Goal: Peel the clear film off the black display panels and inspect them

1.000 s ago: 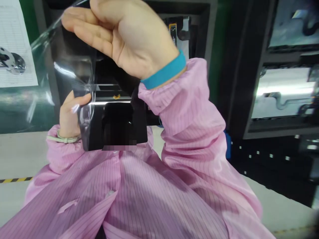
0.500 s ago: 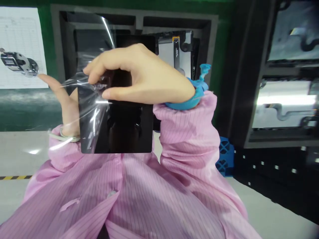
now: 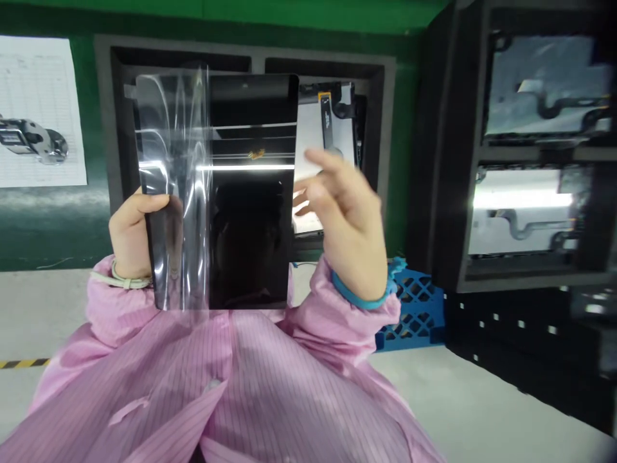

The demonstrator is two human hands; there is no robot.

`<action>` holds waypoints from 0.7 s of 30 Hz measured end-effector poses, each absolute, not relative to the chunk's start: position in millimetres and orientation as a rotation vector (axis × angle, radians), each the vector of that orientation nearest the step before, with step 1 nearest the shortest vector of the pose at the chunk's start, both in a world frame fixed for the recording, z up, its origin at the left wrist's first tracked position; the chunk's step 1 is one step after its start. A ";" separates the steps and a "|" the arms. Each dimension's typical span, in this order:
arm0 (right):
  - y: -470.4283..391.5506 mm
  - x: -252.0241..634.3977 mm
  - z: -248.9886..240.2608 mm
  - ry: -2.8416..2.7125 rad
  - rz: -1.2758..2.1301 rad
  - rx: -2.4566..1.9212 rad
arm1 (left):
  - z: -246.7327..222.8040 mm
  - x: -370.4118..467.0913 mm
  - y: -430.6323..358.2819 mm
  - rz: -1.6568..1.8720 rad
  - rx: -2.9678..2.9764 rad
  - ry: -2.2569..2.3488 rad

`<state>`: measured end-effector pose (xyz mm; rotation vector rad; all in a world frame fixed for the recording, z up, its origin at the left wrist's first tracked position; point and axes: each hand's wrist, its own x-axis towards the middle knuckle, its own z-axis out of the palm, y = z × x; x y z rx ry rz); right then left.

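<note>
A flat black glossy panel (image 3: 250,238) is held up in front of the chest. Clear film (image 3: 186,173) covers its left part and is creased lengthwise, its edge running down the panel's middle. My left hand (image 3: 135,225) grips the panel's left edge, thumb over the film on the front, fingers behind. Just right of the panel's right edge is my right hand (image 3: 349,225), somewhat blurred, fingers apart and nothing visible in it. Whether its fingertips touch the edge cannot be made out.
Behind the panel lies a dark divided tray (image 3: 388,128) with a silver-backed part (image 3: 308,122) in it. More silver parts sit in a black tray (image 3: 535,280) at right. A paper sheet (image 3: 43,83) with a metallic object (image 3: 33,138) lies left; a blue crate (image 3: 414,308) stands low right.
My right hand has let go of the film and moved right, off the panel. The film now lies over the panel's left part. My left thumb has come down on the front.
</note>
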<state>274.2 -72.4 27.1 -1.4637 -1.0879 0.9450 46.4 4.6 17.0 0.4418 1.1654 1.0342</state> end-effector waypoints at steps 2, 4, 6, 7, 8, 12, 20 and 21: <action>-89.6 272.9 21.0 -1.062 1.166 -1.417 | 12.4 38.6 1.8 1.067 0.449 1.161; -103.8 269.5 19.6 -1.040 1.278 -1.372 | 10.4 32.9 -1.5 1.121 0.488 1.130; -114.6 265.8 20.8 -1.010 1.293 -1.304 | 11.3 29.7 -4.7 1.162 0.526 1.091; -118.4 264.3 21.6 -1.003 1.289 -1.274 | 12.3 28.7 -6.0 1.185 0.532 1.082; -121.1 263.3 22.1 -1.005 1.285 -1.253 | 13.5 28.0 -6.9 1.213 0.535 1.077; -122.3 262.3 19.3 -1.012 1.290 -1.222 | 21.1 30.1 -4.0 1.241 0.542 1.123; -111.1 261.8 4.4 -0.959 1.187 -1.297 | 68.8 81.7 35.4 1.024 0.529 1.598; -110.4 261.4 5.1 -0.978 1.163 -1.328 | 72.4 86.4 39.1 1.027 0.558 1.633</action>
